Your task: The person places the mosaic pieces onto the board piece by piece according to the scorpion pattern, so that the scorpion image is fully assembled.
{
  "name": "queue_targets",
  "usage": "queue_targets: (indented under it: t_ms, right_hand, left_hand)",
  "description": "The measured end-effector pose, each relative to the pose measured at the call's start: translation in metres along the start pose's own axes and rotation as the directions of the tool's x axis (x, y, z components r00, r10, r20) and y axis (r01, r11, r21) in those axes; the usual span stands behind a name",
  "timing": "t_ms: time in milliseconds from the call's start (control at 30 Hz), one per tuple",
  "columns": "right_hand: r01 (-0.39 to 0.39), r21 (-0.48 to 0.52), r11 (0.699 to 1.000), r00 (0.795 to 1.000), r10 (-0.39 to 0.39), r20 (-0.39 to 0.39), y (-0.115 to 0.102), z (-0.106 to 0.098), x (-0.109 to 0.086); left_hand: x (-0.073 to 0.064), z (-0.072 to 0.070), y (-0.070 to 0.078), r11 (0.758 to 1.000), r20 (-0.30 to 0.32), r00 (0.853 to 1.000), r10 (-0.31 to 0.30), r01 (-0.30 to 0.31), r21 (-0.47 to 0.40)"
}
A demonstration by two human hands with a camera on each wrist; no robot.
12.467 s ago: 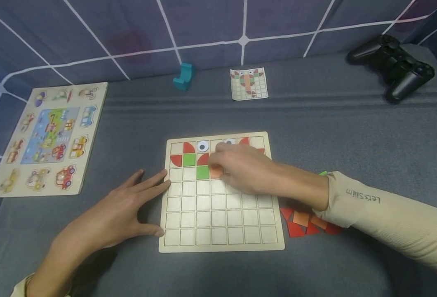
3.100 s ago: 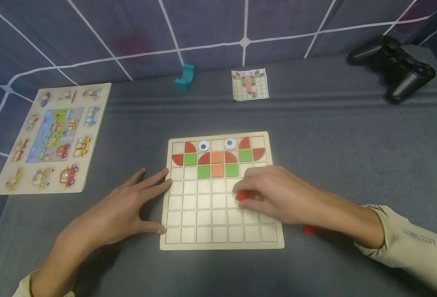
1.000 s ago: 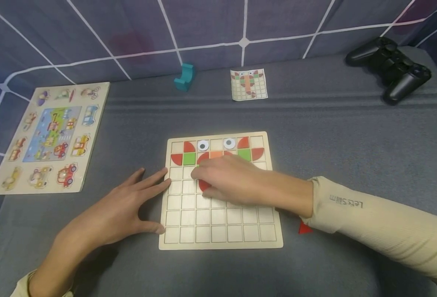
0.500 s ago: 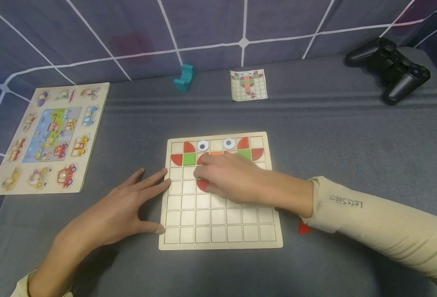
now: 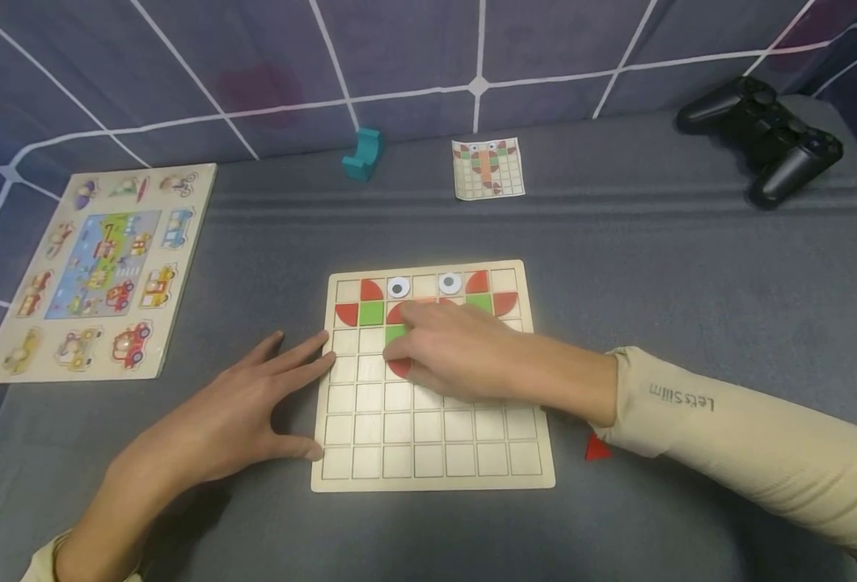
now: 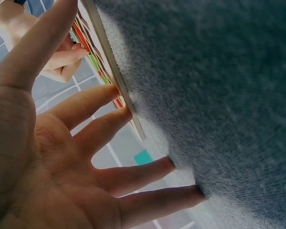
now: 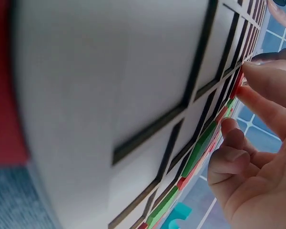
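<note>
A wooden grid board (image 5: 428,473) lies flat, its upper rows holding red quarter-circle tiles, green squares and two eye discs. My right hand (image 5: 465,352) is over the board and covers several cells. Its thumb and index finger pinch a red quarter-circle tile (image 5: 399,369) at the fourth row, third column; the right wrist view shows the fingertips on this red tile (image 7: 237,82). Just above it, a green square (image 5: 394,333) is partly covered by a finger. My left hand (image 5: 232,420) is spread, with fingertips and thumb against the board's left edge (image 6: 115,71).
A red tile (image 5: 597,447) lies on the grey cloth beside the board, partly under the right sleeve. Farther back are a printed pattern card (image 5: 488,168), a teal curved block (image 5: 363,155) and a black game controller (image 5: 763,141). A vehicle peg puzzle (image 5: 101,275) lies at left.
Orange and green tiles now fill more cells, and fewer loose tiles show at right. My right hand brought the red tile leftward to the fourth row; its upper finger has since shifted, uncovering the green square.
</note>
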State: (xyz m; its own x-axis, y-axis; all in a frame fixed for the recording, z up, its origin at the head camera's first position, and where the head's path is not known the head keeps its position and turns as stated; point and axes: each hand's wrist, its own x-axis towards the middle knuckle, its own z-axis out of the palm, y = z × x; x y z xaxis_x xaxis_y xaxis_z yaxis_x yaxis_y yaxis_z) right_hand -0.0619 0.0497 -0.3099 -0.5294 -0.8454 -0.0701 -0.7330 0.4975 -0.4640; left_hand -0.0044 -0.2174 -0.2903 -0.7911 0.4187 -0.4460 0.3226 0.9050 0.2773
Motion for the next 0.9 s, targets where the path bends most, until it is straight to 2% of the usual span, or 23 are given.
queue_targets:
  t_ms: [267, 467, 700, 900]
  right_hand:
    - [-0.009, 0.010, 1.000, 1.000, 0.009, -0.014, 0.001, -0.001, -0.001]
    - [-0.022, 0.056, 0.998, 0.998, 0.025, -0.050, 0.005, -0.006, -0.010]
    - [-0.049, 0.112, 0.992, 0.994, 0.059, -0.089, 0.009, -0.016, -0.032]
    - [-0.104, 0.165, 0.981, 0.987, 0.122, -0.104, 0.021, -0.021, -0.065]
  left_hand:
    - [-0.001, 0.001, -0.001, 1.000, -0.001, 1.000, 0.004, -0.004, 0.003]
    - [0.000, 0.000, 0.000, 1.000, 0.004, 1.000, 0.002, -0.002, 0.002]
    - [0.000, 0.000, 0.000, 1.000, 0.000, 1.000, -0.004, 0.004, 0.005]
    - [-0.001, -0.001, 0.001, 1.000, -0.002, 1.000, 0.007, -0.007, 0.002]
